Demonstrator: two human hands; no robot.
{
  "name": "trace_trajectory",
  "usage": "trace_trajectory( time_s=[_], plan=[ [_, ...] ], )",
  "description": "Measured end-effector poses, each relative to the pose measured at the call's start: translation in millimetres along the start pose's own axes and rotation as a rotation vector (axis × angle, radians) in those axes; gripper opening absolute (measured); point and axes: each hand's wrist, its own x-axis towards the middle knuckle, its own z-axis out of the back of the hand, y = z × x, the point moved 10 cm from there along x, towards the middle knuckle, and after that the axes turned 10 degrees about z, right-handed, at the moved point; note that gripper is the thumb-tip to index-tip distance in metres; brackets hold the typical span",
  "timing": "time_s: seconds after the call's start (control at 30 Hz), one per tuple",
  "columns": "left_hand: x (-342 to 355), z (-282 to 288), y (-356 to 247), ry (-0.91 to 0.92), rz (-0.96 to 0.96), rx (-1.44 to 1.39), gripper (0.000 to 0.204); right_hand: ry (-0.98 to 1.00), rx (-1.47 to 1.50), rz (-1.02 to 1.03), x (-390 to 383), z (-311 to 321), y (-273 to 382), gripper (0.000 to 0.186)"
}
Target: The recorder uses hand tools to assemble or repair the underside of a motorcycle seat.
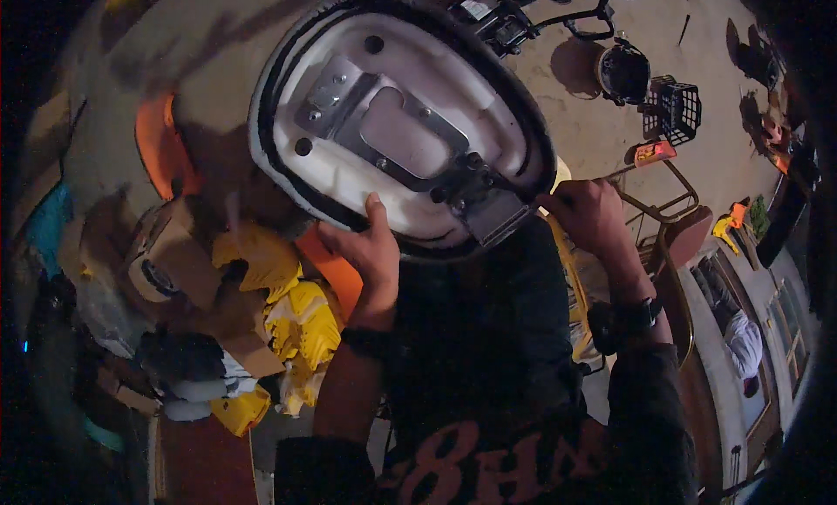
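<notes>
Seat base (401,130): large oval shell, underside facing the camera; white moulded plastic, smooth and slightly glossy, rimmed by a black band; grey metal bracket plate (392,126) bolted across the middle, with dark screw heads and two round holes in the plastic; long axis runs from upper left to lower right, the bracket's latch end pointing down-right.

Held up in the air in front of the person's chest, above a dark shirt (488,348) with pale lettering.

Left hand (366,252) at the lower edge of the shell; thumb laid up onto the white plastic, fingers curled behind the rim, clamped on it. Right hand (588,213) at the lower right end, just beside the latch; fingers curled tight round the black rim; dark watch (623,317) on that wrist.

Outward: yellow crumpled sheets (292,313) and cardboard pieces (174,252) heaped lower left; orange shapes nearby; sandy floor (593,130) upper right bearing a black crate (680,111) and a dark round helmet-like object (623,71); metal-framed chair (676,235) at right.
</notes>
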Motion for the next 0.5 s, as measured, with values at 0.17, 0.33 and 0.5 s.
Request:
trace_trajectory(
  time_s=[0.17,0.33,0.5],
  plan=[
    [-6.8,1.3,-11.0,0.021,0.008,0.063,0.067,0.079,-0.019,0.034,19.8,15.6,6.8,0.033],
    [-9.1,-4.4,-12.9,0.041,0.079,-0.022,0.070,0.011,0.070,0.082,39.8,26.1,-0.8,0.030],
    [-1.3,-1.4,-7.8,0.030,0.000,-0.165,0.076,0.081,-0.176,0.310,91.9,58.5,46.8,0.024]
  ],
)
